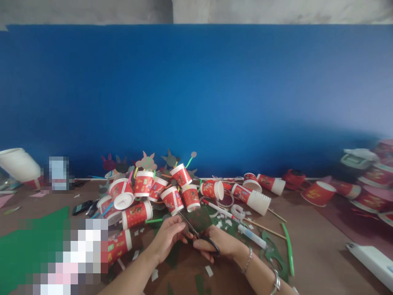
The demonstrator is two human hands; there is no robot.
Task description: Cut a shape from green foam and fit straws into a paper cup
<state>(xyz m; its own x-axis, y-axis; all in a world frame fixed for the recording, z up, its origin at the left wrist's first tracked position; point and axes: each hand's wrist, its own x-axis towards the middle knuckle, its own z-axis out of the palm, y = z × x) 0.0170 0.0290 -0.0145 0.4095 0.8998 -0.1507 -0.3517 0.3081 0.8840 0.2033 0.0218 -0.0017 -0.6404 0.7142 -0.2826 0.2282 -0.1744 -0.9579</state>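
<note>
My right hand [216, 242] is closed on a pair of scissors [190, 225] with dark handles, its blades pointing up and to the left. A piece of dark green paper [199, 220] lies at the blades, between my two hands. My left hand [172, 232] is closed, thumb and fingers pinching a small dark piece beside the blades; its exact shape is hard to make out. Just beyond my hands, red and white paper cups [172, 200] lie and stand in a heap.
Green paper scraps [273, 256], a glue tube [252, 237], a tape roll [238, 212] and a bright green strip [287, 250] lie to the right. A stack of cups [253, 198] rests behind them. A green sheet [37, 233] is at left. A blue wall [196, 90] closes the back.
</note>
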